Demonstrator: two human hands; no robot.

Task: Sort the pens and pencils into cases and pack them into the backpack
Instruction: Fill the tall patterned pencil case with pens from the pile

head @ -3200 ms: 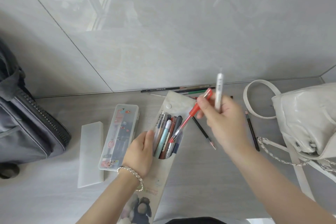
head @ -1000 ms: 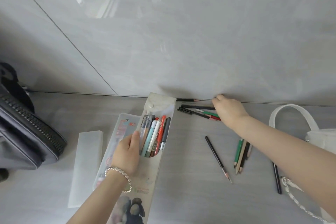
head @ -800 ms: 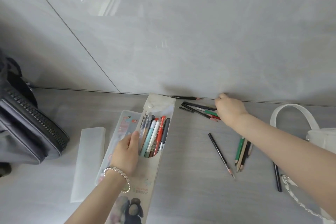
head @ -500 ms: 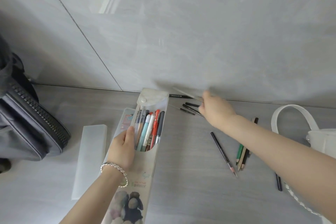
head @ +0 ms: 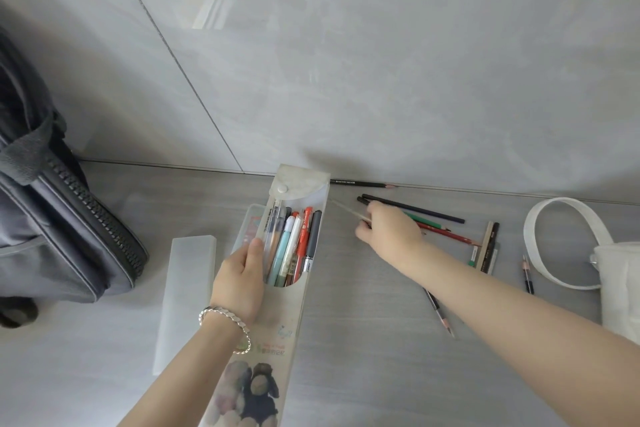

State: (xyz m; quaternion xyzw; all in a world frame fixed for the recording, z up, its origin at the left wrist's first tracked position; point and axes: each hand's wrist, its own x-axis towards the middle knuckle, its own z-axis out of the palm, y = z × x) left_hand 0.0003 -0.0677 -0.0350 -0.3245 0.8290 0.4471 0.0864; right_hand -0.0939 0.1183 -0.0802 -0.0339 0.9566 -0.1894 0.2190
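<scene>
1. Backpack (head: 52, 236), dark grey, lies at the far left of the grey surface (head: 346, 374), zip side toward the cases, well apart from the loose pencils.
2. White bag (head: 620, 281) sits at the right edge, its strap (head: 531, 239) looping out toward the wall (head: 381, 80).
3. Pouch (head: 277, 340), long and pale with a printed picture at its near end, lies in the middle with its flap open toward the wall. It partly covers a clear box (head: 247, 218) on its left.
4. Frosted lid (head: 187, 295) lies flat between the box and the backpack.
5. Left hand (head: 242, 274), bracelet (head: 228, 315) at the wrist, grips the pouch's left edge. The thumb lies along the front and the fingers are hidden behind.
6. Right hand (head: 391, 232) is just right of the pouch's mouth, fingers curled, pinching a thin pale stick (head: 348, 209) that points toward the flap. The stick is blurred and is probably a pencil.
7. Pens (head: 294, 246) are packed side by side in the pouch's mouth: clear, pale blue, white, red and black.
8. Pencils (head: 415, 210) lie loose to the right of the pouch. One black one lies along the wall's foot. Black, green and red ones run out from under the right hand. A small cluster lies farther right, one lies near the strap, and one is partly under the right forearm.
</scene>
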